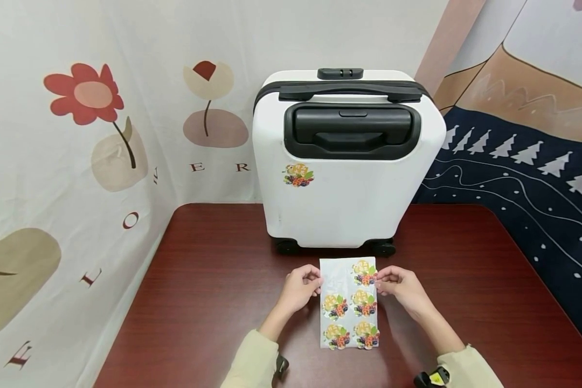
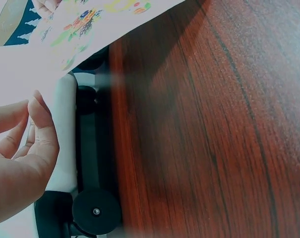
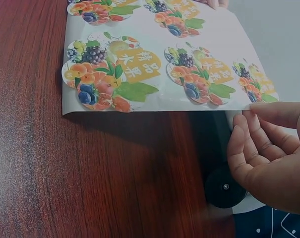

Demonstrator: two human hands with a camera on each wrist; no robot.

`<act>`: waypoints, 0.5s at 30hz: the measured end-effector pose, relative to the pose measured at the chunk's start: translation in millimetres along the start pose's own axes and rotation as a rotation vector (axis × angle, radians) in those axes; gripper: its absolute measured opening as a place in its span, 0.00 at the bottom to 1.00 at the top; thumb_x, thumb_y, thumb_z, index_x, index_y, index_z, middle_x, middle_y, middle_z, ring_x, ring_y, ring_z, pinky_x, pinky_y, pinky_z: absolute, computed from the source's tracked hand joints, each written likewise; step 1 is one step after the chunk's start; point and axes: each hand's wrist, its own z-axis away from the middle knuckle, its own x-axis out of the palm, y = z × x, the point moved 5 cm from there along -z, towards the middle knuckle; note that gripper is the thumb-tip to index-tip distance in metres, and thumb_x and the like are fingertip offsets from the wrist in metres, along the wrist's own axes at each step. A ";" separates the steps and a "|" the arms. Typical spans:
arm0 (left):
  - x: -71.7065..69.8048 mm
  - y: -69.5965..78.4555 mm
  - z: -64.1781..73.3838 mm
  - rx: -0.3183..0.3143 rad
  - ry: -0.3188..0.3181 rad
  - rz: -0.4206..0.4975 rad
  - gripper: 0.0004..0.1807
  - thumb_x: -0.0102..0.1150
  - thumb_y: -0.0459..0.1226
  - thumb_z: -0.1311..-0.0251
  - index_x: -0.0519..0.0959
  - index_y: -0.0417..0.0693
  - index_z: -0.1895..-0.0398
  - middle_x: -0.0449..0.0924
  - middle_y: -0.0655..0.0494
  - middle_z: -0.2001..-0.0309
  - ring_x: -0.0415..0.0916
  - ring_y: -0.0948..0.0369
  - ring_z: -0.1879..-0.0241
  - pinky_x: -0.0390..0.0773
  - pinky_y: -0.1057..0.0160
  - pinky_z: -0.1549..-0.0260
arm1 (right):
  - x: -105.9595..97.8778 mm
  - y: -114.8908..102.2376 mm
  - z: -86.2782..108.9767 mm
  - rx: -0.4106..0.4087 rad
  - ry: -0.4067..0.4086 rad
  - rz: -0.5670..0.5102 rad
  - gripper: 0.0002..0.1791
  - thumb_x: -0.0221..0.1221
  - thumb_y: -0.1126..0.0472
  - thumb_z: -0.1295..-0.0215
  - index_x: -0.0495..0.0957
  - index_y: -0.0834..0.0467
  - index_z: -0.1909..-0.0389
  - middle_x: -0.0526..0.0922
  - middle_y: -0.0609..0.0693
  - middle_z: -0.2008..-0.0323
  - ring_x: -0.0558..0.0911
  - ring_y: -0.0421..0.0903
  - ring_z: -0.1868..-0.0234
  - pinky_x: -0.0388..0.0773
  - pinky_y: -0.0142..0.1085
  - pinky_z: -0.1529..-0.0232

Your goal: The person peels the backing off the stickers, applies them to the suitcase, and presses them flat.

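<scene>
Five fruit stickers [image 1: 365,304] on a white sheet [image 1: 334,276], left hand [image 1: 299,288] and right hand [image 1: 403,291] pinching opposite edges, left contact point not quite clear, above the tabletop [image 1: 199,302], before a white suitcase [image 1: 341,202].

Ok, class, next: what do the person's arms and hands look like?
The left sleeve and right sleeve are pale cream. A dark device shows beside the left; another, beside the right, bears a yellow patch. Left hand and right hand wear no gloves.

head view faces forward, down; close wrist views, apparently tilted sideways, share the sticker sheet [image 1: 338,281]
</scene>
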 end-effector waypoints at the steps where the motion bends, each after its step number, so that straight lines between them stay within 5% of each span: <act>1: 0.2 -0.5 -0.3 0.001 -0.001 0.005 0.02 0.53 0.22 0.45 0.74 0.30 0.73 0.76 0.41 0.76 0.76 0.46 0.78 0.78 0.59 0.80 | -0.5 0.0 0.0 -0.002 -0.003 -0.002 0.12 0.59 0.73 0.46 0.72 0.76 0.62 0.79 0.58 0.71 0.78 0.44 0.73 0.78 0.39 0.68; 10: -0.8 2.3 0.8 0.006 -0.019 -0.020 0.02 0.56 0.26 0.44 0.75 0.35 0.73 0.76 0.51 0.78 0.76 0.61 0.81 0.78 0.51 0.75 | -8.6 -7.4 -1.0 -0.022 0.003 -0.023 0.15 0.59 0.73 0.45 0.70 0.77 0.59 0.78 0.60 0.68 0.79 0.42 0.72 0.78 0.37 0.68; 15: 0.1 5.9 1.0 0.017 -0.024 -0.032 0.02 0.56 0.26 0.45 0.76 0.36 0.73 0.77 0.48 0.78 0.76 0.60 0.80 0.79 0.54 0.76 | -11.4 -16.0 -3.0 -0.043 0.000 0.001 0.14 0.59 0.72 0.45 0.71 0.77 0.59 0.78 0.58 0.69 0.78 0.42 0.71 0.78 0.37 0.67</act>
